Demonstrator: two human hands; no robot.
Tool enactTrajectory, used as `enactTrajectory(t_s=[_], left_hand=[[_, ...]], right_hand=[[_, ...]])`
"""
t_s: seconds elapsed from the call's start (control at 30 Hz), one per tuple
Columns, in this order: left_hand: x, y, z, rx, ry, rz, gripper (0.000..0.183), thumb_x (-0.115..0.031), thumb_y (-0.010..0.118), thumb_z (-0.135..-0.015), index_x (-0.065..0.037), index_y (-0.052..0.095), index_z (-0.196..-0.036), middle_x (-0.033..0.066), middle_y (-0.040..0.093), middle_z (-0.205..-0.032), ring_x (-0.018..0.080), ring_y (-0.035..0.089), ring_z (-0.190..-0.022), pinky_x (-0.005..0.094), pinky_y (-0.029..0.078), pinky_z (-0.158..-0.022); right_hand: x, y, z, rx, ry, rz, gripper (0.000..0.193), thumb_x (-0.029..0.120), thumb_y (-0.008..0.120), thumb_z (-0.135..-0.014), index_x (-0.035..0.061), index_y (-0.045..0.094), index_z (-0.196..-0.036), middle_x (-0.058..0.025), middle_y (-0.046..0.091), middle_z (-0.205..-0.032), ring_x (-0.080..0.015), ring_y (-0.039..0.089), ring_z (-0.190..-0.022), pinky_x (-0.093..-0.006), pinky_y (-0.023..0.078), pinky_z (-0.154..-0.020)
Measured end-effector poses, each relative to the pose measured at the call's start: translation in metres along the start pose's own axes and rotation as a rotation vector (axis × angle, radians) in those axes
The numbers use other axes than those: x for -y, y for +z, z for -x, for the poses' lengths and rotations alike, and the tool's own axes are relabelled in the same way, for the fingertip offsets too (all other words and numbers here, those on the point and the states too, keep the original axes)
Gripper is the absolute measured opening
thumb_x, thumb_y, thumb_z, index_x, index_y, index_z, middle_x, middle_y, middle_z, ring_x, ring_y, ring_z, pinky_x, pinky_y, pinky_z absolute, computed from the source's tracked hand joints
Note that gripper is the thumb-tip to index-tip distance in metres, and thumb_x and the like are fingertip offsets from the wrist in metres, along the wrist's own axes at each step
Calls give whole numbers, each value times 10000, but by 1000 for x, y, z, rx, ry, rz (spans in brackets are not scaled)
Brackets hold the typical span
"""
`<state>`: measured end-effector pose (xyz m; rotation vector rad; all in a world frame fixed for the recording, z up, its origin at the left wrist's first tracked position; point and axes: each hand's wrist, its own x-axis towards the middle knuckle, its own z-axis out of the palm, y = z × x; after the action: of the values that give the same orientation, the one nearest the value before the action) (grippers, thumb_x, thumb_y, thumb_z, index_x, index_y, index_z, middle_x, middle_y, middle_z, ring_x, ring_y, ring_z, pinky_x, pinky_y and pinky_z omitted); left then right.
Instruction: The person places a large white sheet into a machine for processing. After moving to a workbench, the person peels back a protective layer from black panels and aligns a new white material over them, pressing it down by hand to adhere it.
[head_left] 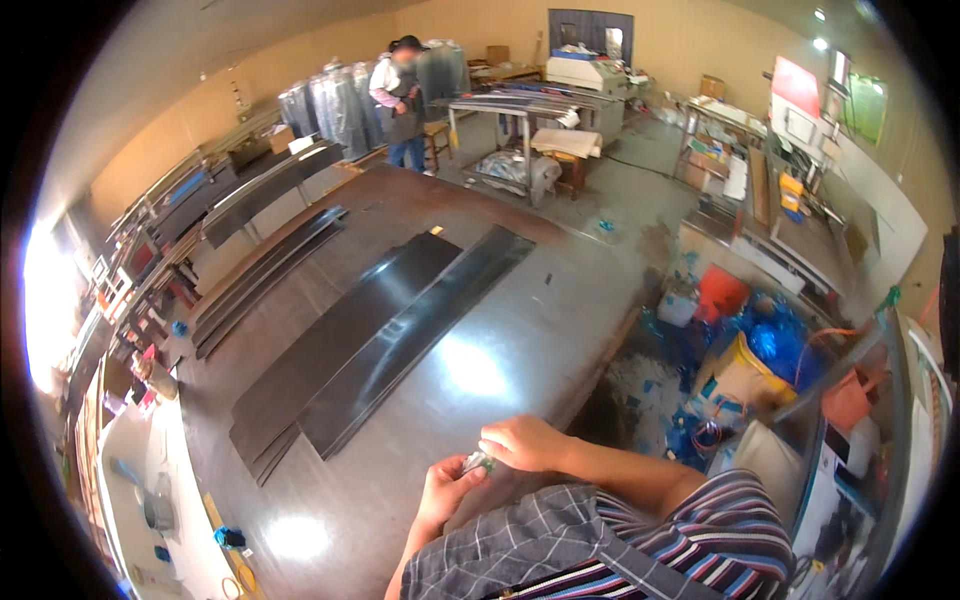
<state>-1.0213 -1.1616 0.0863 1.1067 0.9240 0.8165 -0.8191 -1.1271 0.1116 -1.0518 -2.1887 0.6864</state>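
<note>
Close to my body, above the near edge of a large metal table [560, 330], my two hands meet. The thumb and fingers of my left hand [447, 490] pinch a small white-and-green item [479, 462], too small to name. My right hand [524, 443] is closed at the upper side of the same item, its fingertips partly hidden. Long dark strips of sheet [400, 330] lie overlapping on the table beyond my hands. Farther left is another stack of narrow dark strips [265, 275].
A person [402, 100] stands beyond the table's far end. On my right, blue plastic film [770, 340] and a yellow container [745, 372] sit among clutter. Scissors [240, 582] and blue tape [229, 538] lie at the lower left. A machine [800, 130] stands at the far right.
</note>
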Motion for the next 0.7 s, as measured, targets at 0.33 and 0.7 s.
enactTrajectory(t_s=[0.33, 0.7], left_hand=[[92, 82, -43, -90, 539, -1000, 231, -98, 685, -803, 11, 643, -1003, 191, 663, -881, 319, 654, -745, 364, 507, -652], [72, 276, -25, 701, 55, -410, 232, -54, 675, -828, 24, 626, -1041, 75, 656, -878, 91, 576, -821, 255, 475, -737]], right_hand=[[-65, 24, 118, -244, 524, 163, 403, 317, 482, -899, -7, 608, -695, -233, 621, -739, -424, 607, -714, -524, 461, -637], [43, -104, 326, -396, 970, 188, 411, 371, 447, -908, 17, 638, -824, -226, 643, -813, -418, 619, -791, -503, 477, -729]])
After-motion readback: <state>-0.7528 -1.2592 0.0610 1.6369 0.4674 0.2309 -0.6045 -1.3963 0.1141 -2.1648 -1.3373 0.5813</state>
